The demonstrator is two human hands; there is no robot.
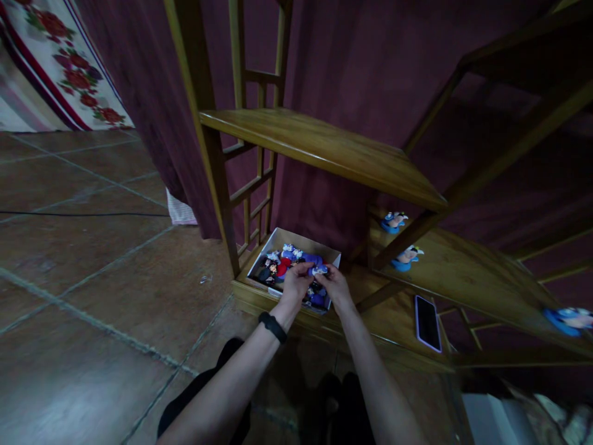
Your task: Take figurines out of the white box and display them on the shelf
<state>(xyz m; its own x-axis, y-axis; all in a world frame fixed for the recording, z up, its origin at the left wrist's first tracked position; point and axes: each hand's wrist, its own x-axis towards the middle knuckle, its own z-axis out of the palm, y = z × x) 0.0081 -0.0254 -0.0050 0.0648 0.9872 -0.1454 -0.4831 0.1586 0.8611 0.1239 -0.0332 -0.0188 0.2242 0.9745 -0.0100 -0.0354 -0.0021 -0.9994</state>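
Above a white cardboard box (302, 240), both of my hands meet around one small blue-and-white figurine (319, 270). My left hand (298, 283) wears a dark band at the wrist and pinches the figurine from the left. From the right, my right hand (336, 285) grips the same figurine with its fingertips. Inside the box lie several more small figurines, among them a red one (283, 267), dark ones and blue-and-white ones. My hands hide part of the box's contents.
The box stands on the bottom shelf (365, 287) of a wooden rack, under a higher shelf board (324, 142). To the right, figurines on blue bases (404, 258) stand on another board (463, 266). A phone (427, 323) lies nearby. A cable (83, 214) crosses the tiled floor.
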